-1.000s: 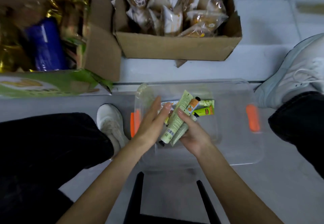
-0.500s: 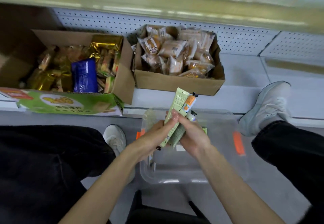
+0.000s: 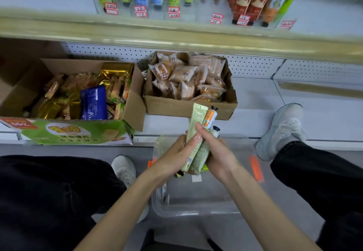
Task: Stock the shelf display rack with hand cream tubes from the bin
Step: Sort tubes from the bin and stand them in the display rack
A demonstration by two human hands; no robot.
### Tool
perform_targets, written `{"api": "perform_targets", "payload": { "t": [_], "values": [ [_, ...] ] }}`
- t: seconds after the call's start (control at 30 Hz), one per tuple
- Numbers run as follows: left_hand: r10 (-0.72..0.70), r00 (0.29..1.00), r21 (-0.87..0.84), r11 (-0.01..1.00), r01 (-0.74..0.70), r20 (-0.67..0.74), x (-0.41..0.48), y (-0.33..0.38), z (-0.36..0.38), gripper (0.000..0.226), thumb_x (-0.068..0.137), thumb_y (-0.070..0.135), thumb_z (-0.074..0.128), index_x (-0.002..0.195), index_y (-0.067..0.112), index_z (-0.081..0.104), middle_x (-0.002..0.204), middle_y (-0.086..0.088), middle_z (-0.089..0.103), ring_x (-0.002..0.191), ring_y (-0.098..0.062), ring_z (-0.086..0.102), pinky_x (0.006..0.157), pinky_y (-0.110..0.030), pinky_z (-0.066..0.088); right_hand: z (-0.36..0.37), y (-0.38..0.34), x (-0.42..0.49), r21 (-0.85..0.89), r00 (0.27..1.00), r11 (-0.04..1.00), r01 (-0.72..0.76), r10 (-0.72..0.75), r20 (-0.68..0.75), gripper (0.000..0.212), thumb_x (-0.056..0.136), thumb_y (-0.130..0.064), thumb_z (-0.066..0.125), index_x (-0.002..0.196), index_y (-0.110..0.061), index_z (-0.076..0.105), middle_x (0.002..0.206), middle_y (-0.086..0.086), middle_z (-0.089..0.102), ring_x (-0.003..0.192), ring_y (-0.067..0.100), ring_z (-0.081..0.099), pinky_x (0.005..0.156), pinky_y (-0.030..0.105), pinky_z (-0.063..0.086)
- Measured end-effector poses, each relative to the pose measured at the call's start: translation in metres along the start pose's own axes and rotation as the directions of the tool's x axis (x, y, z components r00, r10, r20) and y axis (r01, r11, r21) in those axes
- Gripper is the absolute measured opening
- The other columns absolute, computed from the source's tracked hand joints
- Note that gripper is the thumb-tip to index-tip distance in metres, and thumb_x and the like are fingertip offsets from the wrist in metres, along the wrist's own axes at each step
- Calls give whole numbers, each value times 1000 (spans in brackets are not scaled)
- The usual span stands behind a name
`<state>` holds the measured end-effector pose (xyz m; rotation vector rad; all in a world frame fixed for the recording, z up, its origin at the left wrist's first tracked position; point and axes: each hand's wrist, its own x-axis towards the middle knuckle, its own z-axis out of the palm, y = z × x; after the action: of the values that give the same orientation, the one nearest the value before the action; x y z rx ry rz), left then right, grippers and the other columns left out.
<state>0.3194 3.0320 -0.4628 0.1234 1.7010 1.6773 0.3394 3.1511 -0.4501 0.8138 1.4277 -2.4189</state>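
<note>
- Clasping a bundle of pale green and orange hand cream tubes (image 3: 197, 117): left hand (image 3: 172, 158) and right hand (image 3: 220, 156), fingers curled round it.
- Bundle held over clear plastic bin (image 3: 196, 207); long axis points toward beige-edged shelf (image 3: 176, 34), green crimped end farthest.

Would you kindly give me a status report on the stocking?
Left hand, right hand both gripping hand cream tubes over the clear bin. Display rack above, already holding tubes. Path up looks unobstructed.
</note>
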Motion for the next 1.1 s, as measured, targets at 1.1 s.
{"api": "perform_targets", "payload": {
  "t": [1.1],
  "values": [
    [122, 992, -154, 980, -124, -19, -48, 83, 38, 47, 81, 42, 63, 119, 15, 64, 105, -8, 74, 96, -22, 71, 74, -37, 58, -1, -72, -61, -172, 954, 973, 156, -103, 283, 55, 79, -54, 57, 121, -19, 63, 118, 5, 68, 113, 19, 62, 109, 43, 37]
  ]
}}
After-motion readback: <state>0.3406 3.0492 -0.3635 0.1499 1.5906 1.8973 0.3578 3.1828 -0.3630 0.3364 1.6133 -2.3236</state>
